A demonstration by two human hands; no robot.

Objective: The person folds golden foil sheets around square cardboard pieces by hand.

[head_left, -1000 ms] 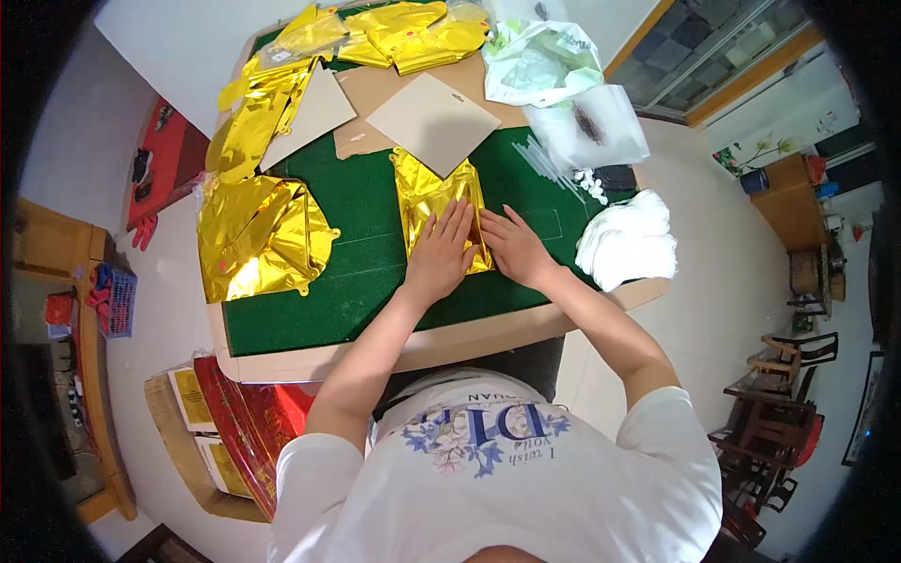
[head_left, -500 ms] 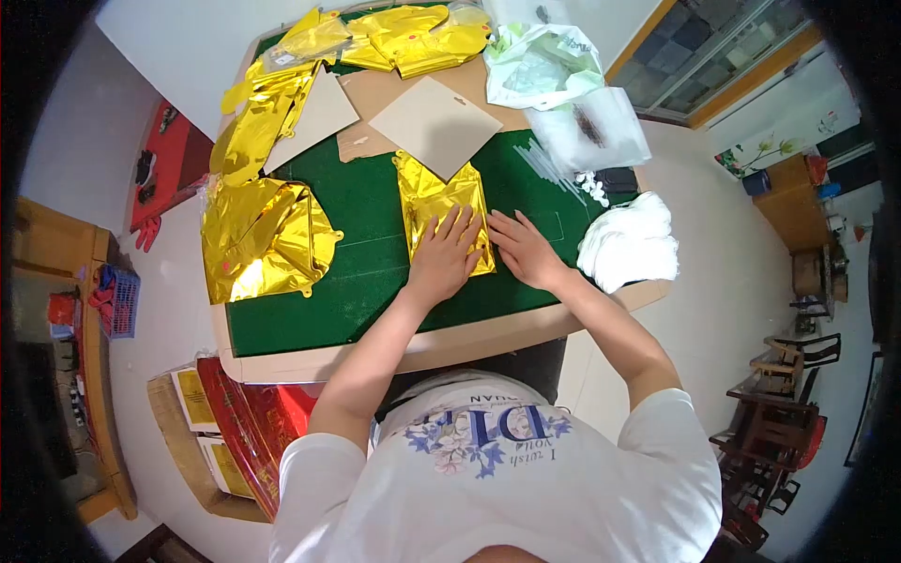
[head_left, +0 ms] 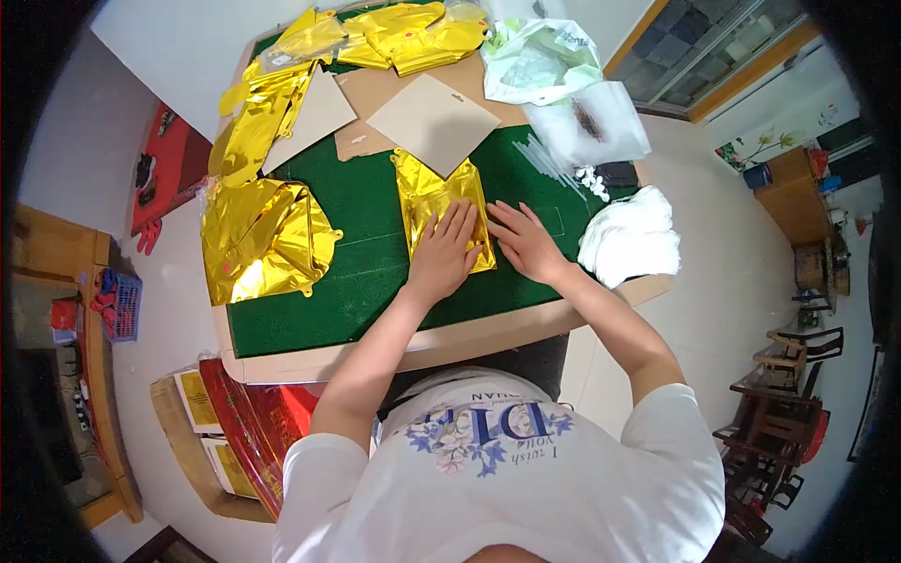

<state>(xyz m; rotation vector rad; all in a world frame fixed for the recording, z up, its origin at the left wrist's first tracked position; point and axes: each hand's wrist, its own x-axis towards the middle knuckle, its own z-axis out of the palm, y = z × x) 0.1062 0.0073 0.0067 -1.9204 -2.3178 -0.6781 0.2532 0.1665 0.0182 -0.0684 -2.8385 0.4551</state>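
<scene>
A shiny gold foil piece (head_left: 424, 190), folded into a rough rectangle, lies on the green table surface (head_left: 361, 272) in front of me. My left hand (head_left: 445, 251) rests flat on its lower middle, fingers stretched forward. At its right edge lies my right hand (head_left: 527, 246), palm down, with its fingertips on the foil and its fingers extended. The lower corner of a grey-beige card (head_left: 434, 124) overlaps the foil's top end. Neither hand grips anything.
More gold foil (head_left: 263, 239) lies at the left, with further foil (head_left: 399, 38) along the back. A plastic bag (head_left: 542, 61) sits at the back right. At the right are a white cloth pile (head_left: 631, 239), a black object (head_left: 618, 174) and thin clear strips (head_left: 552, 161).
My right hand has shifted slightly up and left, its fingertips now over the foil's right edge. My left hand has stayed almost in place.
</scene>
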